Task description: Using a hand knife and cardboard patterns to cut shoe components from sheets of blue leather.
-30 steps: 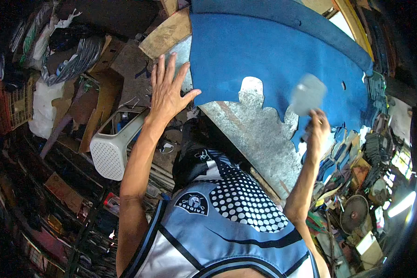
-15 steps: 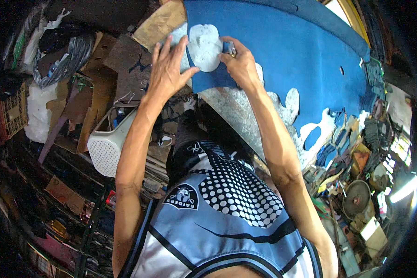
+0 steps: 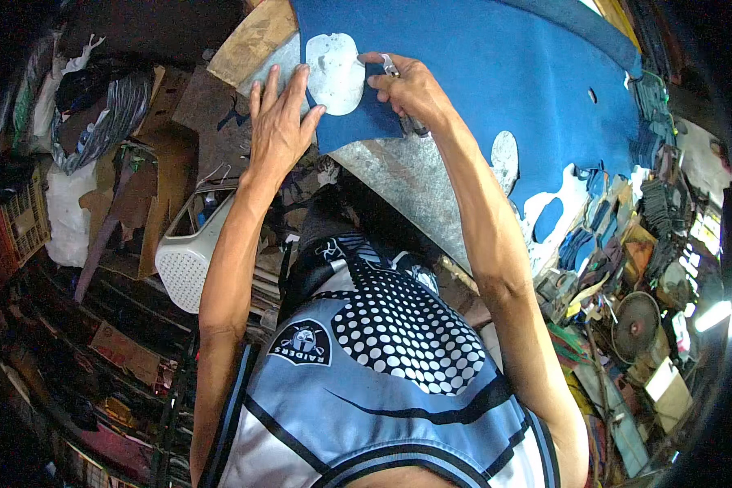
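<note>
A pale grey, rounded flat template [image 3: 335,75] lies on the blue fabric sheet [image 3: 480,73], close to its left edge. My left hand [image 3: 283,122] is open, its fingers stretched out over the edge of the sheet and the grey surface beside it. The thumb and index fingertip are at the template's left side. My right hand [image 3: 415,89], closed around a small metallic tool [image 3: 391,68], is at the template's right side, with the index finger reaching to its edge. Most of the tool is hidden in the palm, so I cannot tell its exact kind.
Under the fabric shows a worn metal work surface [image 3: 407,175]. Another oval template [image 3: 504,159] lies farther right, near cut-out holes in the fabric. Scrap piles [image 3: 581,236] and a round fan [image 3: 635,325] stand at right. A white plastic stool [image 3: 185,272] and cardboard [image 3: 171,179] are at left.
The view has shifted, so the whole bench appears farther left. My right hand has turned, its index finger extending toward the template's edge. The left hand stays beside the template.
</note>
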Motion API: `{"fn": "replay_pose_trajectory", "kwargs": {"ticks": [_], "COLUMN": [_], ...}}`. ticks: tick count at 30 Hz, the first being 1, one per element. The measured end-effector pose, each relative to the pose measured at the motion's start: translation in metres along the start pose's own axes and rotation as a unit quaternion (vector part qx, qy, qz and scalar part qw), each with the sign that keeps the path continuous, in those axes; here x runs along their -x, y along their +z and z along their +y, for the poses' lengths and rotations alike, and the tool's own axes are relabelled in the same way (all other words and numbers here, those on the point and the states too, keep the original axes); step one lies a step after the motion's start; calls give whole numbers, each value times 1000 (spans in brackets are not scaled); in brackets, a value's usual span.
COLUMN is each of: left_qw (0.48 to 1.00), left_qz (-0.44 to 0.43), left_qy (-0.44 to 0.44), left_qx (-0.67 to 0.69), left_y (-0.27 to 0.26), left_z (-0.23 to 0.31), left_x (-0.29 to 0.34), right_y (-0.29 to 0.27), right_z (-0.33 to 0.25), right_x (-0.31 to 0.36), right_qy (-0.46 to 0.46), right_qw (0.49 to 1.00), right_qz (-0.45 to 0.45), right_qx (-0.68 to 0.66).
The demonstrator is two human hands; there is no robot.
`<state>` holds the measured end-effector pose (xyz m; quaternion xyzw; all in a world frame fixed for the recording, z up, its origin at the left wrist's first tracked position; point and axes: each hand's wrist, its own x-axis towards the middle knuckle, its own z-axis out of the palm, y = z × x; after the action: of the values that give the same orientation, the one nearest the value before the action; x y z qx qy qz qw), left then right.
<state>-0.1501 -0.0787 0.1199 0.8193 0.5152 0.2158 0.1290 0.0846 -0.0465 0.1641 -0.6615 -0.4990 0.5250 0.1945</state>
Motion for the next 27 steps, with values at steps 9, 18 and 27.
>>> {"fn": "replay_pose_trajectory", "kwargs": {"ticks": [9,18,27], "left_qw": [999,996,997], "left_qz": [-25,-73,-20], "left_qy": [-20,-56,-65], "left_qx": [16,1,37], "left_y": [-2,-3,1], "left_z": [5,11,10], "left_x": [0,-4,1], "right_y": [-14,-26,-12], "right_z": [1,3,3], "right_x": [-1,-7,10], "right_qy": [24,26,-49], "right_qw": [998,988,998], "right_qz": [-49,-122,-11], "right_qx": [-27,-85,27]}}
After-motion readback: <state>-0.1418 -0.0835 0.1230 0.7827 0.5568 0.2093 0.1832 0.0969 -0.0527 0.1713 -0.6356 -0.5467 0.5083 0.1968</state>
